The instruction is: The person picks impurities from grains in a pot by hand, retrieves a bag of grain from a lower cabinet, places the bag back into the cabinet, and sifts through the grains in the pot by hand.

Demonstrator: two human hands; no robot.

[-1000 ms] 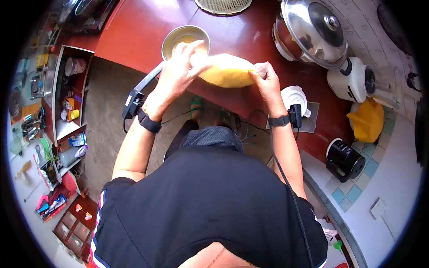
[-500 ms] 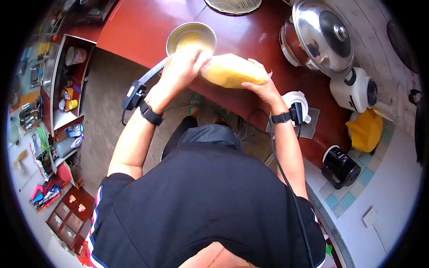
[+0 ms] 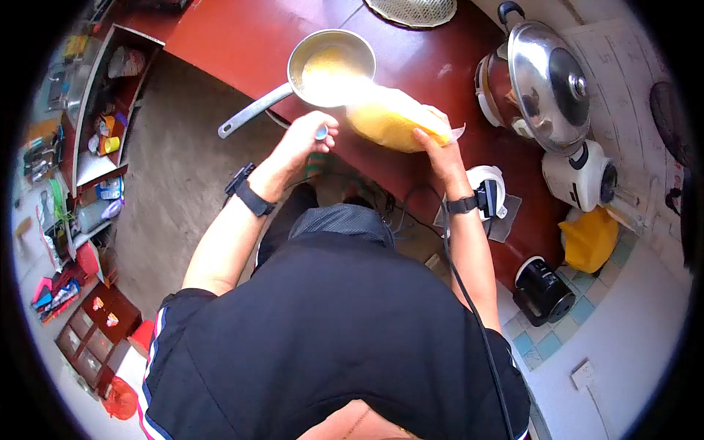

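A metal pan (image 3: 332, 66) with yellow grain-like contents stands on the red table (image 3: 220, 51), its handle pointing toward the lower left. Just right of and below the pan, my right hand (image 3: 438, 143) grips the end of a clear bag of yellow grain (image 3: 392, 121). The bag's other end lies at the pan's rim, where glare hides the detail. Below the pan, my left hand (image 3: 309, 137) is closed around a small pale blue round thing (image 3: 321, 132), apart from the bag.
A lidded steel pot (image 3: 550, 88), a white appliance (image 3: 579, 176), a yellow cloth (image 3: 589, 238) and a black kettle (image 3: 544, 291) stand at the right. A woven basket (image 3: 414, 9) is at the top. A white lid-like object (image 3: 486, 183) lies near my right wrist. Shelves (image 3: 110, 110) stand left.
My left hand has moved down, away from the pan and bag, and the small blue thing now shows in it. My right hand still holds the bag. The view has shifted.
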